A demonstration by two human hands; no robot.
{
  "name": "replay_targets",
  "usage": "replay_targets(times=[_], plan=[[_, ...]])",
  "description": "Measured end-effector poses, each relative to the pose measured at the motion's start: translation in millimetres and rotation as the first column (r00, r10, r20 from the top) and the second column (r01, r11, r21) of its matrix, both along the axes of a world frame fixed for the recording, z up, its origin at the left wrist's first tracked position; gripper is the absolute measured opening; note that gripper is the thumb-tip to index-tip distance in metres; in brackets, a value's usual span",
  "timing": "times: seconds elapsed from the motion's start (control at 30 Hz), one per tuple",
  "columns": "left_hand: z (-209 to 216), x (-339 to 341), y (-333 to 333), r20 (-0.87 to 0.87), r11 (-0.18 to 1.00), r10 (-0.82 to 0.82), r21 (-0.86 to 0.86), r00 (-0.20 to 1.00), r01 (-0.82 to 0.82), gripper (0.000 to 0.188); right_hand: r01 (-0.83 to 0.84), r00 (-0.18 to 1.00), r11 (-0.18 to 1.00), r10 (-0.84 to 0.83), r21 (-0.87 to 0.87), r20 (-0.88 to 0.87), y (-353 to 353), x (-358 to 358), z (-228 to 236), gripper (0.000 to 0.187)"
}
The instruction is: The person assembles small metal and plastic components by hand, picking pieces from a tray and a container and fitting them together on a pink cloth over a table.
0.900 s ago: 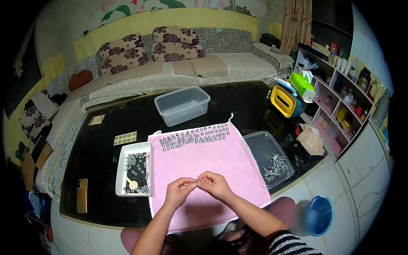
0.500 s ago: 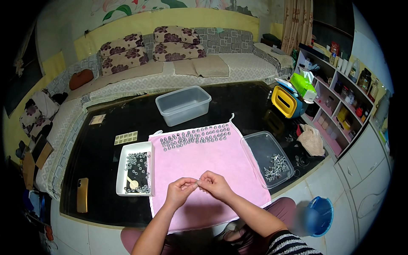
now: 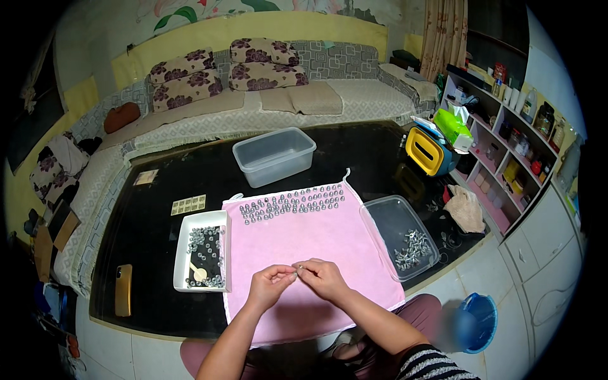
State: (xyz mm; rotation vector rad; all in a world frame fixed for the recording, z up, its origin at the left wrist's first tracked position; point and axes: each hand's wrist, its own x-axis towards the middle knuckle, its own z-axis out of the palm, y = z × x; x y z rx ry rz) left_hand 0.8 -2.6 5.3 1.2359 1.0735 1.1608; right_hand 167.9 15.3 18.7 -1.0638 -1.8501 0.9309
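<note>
My left hand [image 3: 269,283] and my right hand [image 3: 323,277] meet fingertip to fingertip over the near half of a pink cloth [image 3: 310,244]. Between the fingertips is a tiny silvery part [image 3: 296,271], pinched from both sides. Along the cloth's far edge lie rows of several small silvery pieces [image 3: 292,202]. A white tray [image 3: 181,259] with small clear beads stands left of the cloth. A clear tray [image 3: 385,218] with metal bits [image 3: 413,247] stands to its right.
An empty clear plastic box [image 3: 273,155] sits behind the cloth on the black table [image 3: 158,234]. A phone [image 3: 123,289] lies at the table's left front. A yellow case [image 3: 425,151] and shelves [image 3: 506,145] are on the right, a sofa [image 3: 253,95] behind, a blue bucket [image 3: 478,322] at lower right.
</note>
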Motion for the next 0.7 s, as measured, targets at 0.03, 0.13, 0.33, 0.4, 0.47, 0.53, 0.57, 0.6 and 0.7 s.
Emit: replay_targets(times=[0.03,0.13,0.33,0.4,0.47,0.53,0.57,0.6,0.7], plan=[[-1,0,0,-0.002,1.000,0.002,0.001,1.000,-0.002,0.013,-0.005,1.000,1.000,0.005,0.000,-0.003,0,-1,-1,0.025],[-1,-1,0,-0.007,1.000,0.000,-0.001,1.000,0.000,0.013,0.001,1.000,1.000,-0.001,0.001,0.003,-2,-2,3,0.027],[-3,-1,1,0.019,1.000,0.000,-0.006,1.000,0.000,0.013,-0.044,0.995,0.990,0.032,-0.133,-0.095,-1,-1,-1,0.022],[-3,-1,1,0.005,1.000,0.005,-0.002,1.000,-0.005,0.013,-0.056,0.983,0.976,0.016,-0.212,-0.184,0,-1,-4,0.018],[-1,-1,1,-0.013,1.000,0.016,-0.004,1.000,-0.016,0.013,-0.046,0.958,0.962,-0.034,-0.268,-0.285,0,-3,-5,0.015],[-1,-2,1,-0.008,1.000,0.021,0.003,1.000,-0.021,0.013,-0.123,0.937,0.930,-0.005,-0.346,-0.348,2,-1,-5,0.014],[-1,-2,1,-0.005,1.000,0.023,0.006,1.000,-0.023,0.014,-0.163,0.925,0.910,0.007,-0.382,-0.380,3,-1,-6,0.013],[0,-2,1,0.013,1.000,0.017,0.002,1.000,-0.017,0.014,-0.193,0.910,0.901,0.016,-0.388,-0.415,4,0,-7,0.013],[1,-2,0,0.050,1.000,0.000,-0.004,0.999,0.000,0.015,-0.262,0.868,0.878,0.033,-0.401,-0.495,5,2,-8,0.013]])
